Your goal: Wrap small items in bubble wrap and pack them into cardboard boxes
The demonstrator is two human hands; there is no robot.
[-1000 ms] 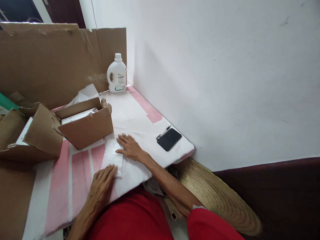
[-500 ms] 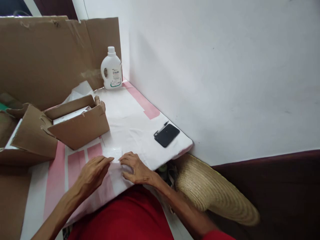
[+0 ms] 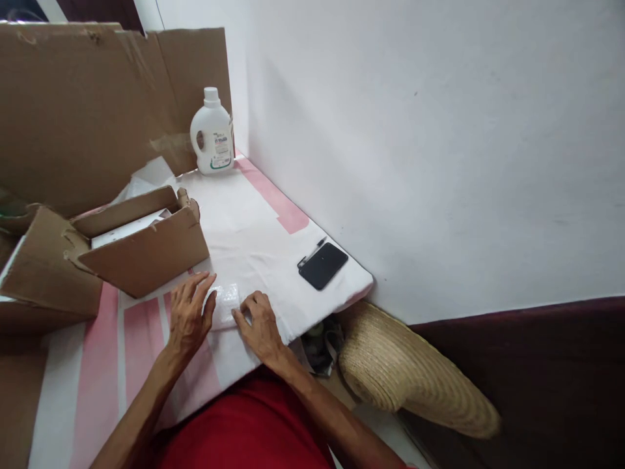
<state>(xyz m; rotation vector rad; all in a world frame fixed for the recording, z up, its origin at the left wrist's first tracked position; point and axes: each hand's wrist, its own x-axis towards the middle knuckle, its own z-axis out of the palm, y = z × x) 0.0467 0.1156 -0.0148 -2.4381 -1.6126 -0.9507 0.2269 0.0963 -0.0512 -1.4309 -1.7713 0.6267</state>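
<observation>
White-painted wall (image 3: 415, 163) rises behind the worktop (image 3: 239, 215), which is covered in white cloth with pink patches. Near its front edge lies a clear, roughly rectangular piece of bubble wrap (image 3: 225, 305), between my two hands. The fingers of my left hand (image 3: 187, 322) are open and spread, thumb apart, beside the wrap's left side; whether they touch it I can't tell. On my right hand (image 3: 261, 332) the fingers are curled, thumb and forefinger at the right edge; I can't see whether they actually pinch the plastic.

To handle this thin sheet well, I'd say both sides want light, even pressure: lay it flat, square the edges, smooth from the middle outward and avoid crushing the bubbles.

As for writing, the white plastic bottle with a moulded handle (image 3: 213, 130) has a label with small dark print above a green curve, too small for me to read. I see no legible words on the open brown cardboard box (image 3: 151, 254), nor any brand on the flat black rectangular object (image 3: 323, 266).
</observation>
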